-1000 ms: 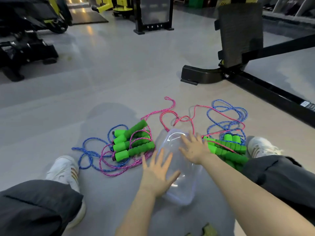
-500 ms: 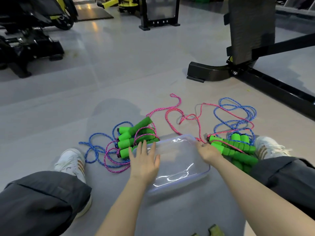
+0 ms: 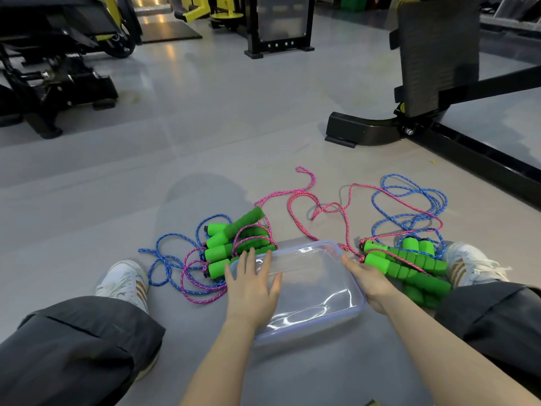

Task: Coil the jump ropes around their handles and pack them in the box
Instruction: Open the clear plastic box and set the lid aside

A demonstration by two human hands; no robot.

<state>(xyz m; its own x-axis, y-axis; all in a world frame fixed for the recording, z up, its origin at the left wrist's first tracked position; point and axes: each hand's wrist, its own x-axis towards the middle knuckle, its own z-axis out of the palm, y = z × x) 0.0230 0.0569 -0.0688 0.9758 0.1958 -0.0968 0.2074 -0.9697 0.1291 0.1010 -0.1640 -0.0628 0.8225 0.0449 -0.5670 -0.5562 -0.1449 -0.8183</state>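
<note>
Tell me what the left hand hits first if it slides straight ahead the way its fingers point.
Probably the green foam handles of the left rope bundle: the left hand rests on the clear box, fingertips at its far left rim, handles just beyond.

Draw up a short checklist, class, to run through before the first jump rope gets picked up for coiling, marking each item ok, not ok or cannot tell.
1. Clear box flat on the floor, open side up: ok.
2. Box empty: ok.
3. Left hand and right hand free of rope: ok, both rest on the box.
4. Left pile of ropes coiled: not ok, cords loose.
5. Right pile of ropes untangled: not ok, pink and blue cords cross.
6. Box lid at hand: cannot tell.
</note>
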